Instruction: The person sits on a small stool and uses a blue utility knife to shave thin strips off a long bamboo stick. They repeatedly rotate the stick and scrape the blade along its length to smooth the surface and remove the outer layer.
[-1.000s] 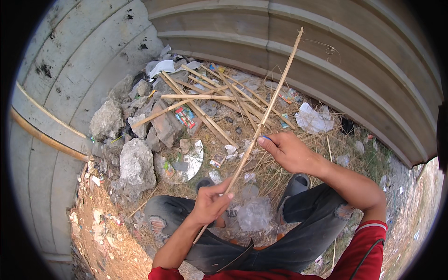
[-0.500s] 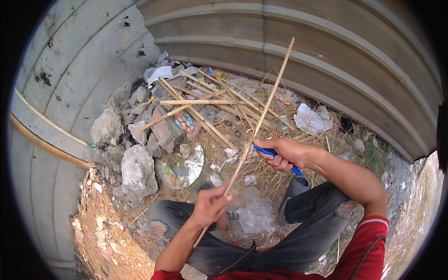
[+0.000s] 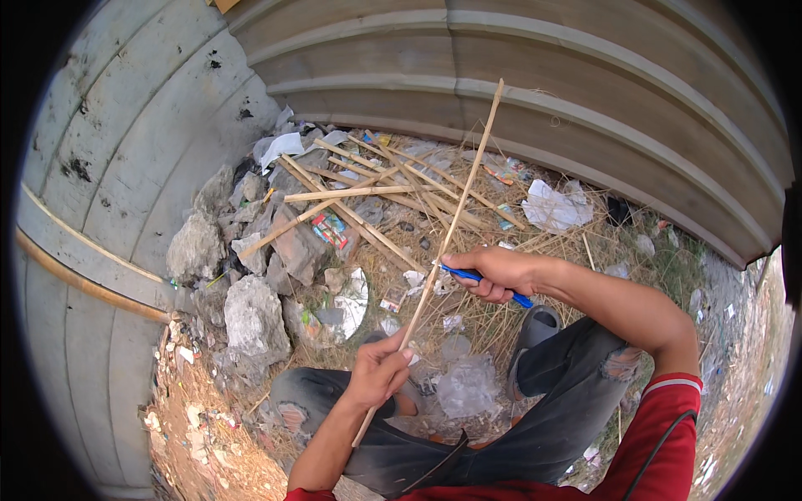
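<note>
A long, thin bamboo strip point(image 3: 464, 197) slants across the middle, its lower end near my lap and its upper end in front of the metal sheet. My left hand point(image 3: 378, 372) is closed round its lower part, with a short length poking out below the fist. Farther up, my right hand point(image 3: 494, 272) grips a blue-handled utility knife point(image 3: 520, 299). The knife's front end meets the strip around its middle; the blade itself is too small to make out. Beyond my hands, several similar bamboo strips point(image 3: 351, 193) lie crossed in a loose pile.
Grey rubble chunks point(image 3: 253, 316) lie at the left beside a pale wall point(image 3: 125, 142). A ribbed metal sheet point(image 3: 601, 108) closes off the far side. Dry grass, white paper point(image 3: 558, 205) and a clear plastic bag point(image 3: 468, 387) litter the ground around my feet.
My right hand with the knife has shifted slightly left and a little closer to my left hand along the strip. The strip's upper end has swung slightly left. Both grips are kept.
</note>
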Demonstrator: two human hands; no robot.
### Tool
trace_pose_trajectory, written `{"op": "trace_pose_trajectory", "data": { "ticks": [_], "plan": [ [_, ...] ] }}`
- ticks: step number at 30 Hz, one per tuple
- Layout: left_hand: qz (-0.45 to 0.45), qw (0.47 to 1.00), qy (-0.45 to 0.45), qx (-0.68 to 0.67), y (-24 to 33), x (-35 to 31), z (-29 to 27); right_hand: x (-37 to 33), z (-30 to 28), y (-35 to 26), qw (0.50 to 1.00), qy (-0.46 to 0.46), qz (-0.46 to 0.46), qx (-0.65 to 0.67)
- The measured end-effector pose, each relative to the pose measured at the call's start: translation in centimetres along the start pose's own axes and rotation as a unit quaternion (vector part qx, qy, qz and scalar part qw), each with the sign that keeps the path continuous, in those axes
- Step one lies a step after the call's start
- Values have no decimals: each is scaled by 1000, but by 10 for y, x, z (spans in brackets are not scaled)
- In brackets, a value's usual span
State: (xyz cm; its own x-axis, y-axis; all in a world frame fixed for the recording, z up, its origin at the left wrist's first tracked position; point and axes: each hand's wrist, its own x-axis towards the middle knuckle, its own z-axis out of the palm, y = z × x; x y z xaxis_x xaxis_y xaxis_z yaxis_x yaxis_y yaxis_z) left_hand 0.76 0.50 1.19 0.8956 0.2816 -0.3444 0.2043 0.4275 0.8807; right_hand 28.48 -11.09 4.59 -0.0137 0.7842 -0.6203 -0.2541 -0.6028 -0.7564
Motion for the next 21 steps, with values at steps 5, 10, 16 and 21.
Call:
{"op": "trace_pose_trajectory", "data": {
  "ticks": [5, 10, 16, 21],
  "plan": [
    [-32, 998, 12, -49, 5, 1, 4, 16, -14, 6, 997, -63, 16, 49],
    [-35, 999, 33, -21, 0, 7, 1, 21, -11, 8, 930, 143, -131, -313],
    [23, 998, 50, 1, -3, 6, -3, 5, -33, 2, 872, 197, -237, -382],
    [54, 997, 40, 39, -7, 6, -2, 2, -15, 2, 895, 235, -286, -249]
  ]
}}
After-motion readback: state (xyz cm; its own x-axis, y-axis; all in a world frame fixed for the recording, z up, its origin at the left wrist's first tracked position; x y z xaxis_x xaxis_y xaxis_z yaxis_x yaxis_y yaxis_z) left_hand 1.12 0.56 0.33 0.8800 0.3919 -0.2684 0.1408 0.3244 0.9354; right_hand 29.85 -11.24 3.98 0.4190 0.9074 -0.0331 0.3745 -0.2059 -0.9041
